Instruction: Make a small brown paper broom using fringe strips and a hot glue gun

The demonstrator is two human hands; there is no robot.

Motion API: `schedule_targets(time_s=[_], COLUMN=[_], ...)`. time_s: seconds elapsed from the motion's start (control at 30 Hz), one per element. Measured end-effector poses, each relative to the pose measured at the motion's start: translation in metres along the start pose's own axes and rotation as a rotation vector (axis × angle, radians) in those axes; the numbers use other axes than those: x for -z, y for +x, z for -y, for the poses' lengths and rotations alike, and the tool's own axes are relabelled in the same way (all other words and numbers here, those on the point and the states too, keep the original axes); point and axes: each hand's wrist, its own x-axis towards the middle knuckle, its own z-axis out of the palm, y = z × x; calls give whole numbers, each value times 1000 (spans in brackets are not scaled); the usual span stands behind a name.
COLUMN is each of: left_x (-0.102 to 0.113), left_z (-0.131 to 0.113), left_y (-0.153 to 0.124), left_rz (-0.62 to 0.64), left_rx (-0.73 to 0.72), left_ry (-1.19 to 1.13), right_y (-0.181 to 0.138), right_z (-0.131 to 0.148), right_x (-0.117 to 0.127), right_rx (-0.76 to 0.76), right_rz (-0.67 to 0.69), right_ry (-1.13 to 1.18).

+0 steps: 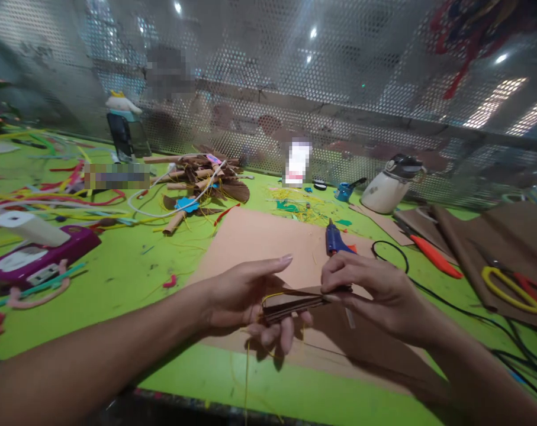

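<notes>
Both my hands hold a flat stack of brown cardboard strips (295, 303) just above a tan cardboard sheet (268, 239) on the green table. My left hand (246, 296) grips the strips' left end, its fingers curled under it and its thumb stretched above. My right hand (375, 293) pinches the right end between thumb and fingers. A thin yellow string (247, 361) hangs from the stack toward the table's near edge. A blue glue gun (334, 239) lies on the sheet just beyond my right hand.
Brown cardboard rolls and scraps (197, 177) are piled at the back. Orange-handled cutters (434, 255), yellow-handled scissors (512, 287) and black cables (472, 310) lie to the right, and a white jug (390, 186) stands behind them. A purple device (37, 257) and coloured strips lie left. Perforated metal screen behind.
</notes>
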Motion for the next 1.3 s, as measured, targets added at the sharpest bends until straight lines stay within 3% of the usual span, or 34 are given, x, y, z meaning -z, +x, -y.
schedule_targets(time_s=[0.27,0.57,0.97,1.3], left_x=[-7,3,3,3], left_z=[1,13,10,12], left_y=[7,14,10,10], left_rz=[84,-83,-61,-113], left_rx=[1,-17,-36,-56], left_ry=[107,88,111,106], right_y=[3,6,-2,-1], right_z=[5,3,-3,1], right_x=[-14,-26,-8,-15], right_rx=[10,12,-30,7], right_rz=[119,95,126,106], right_ry=[59,32,103,77])
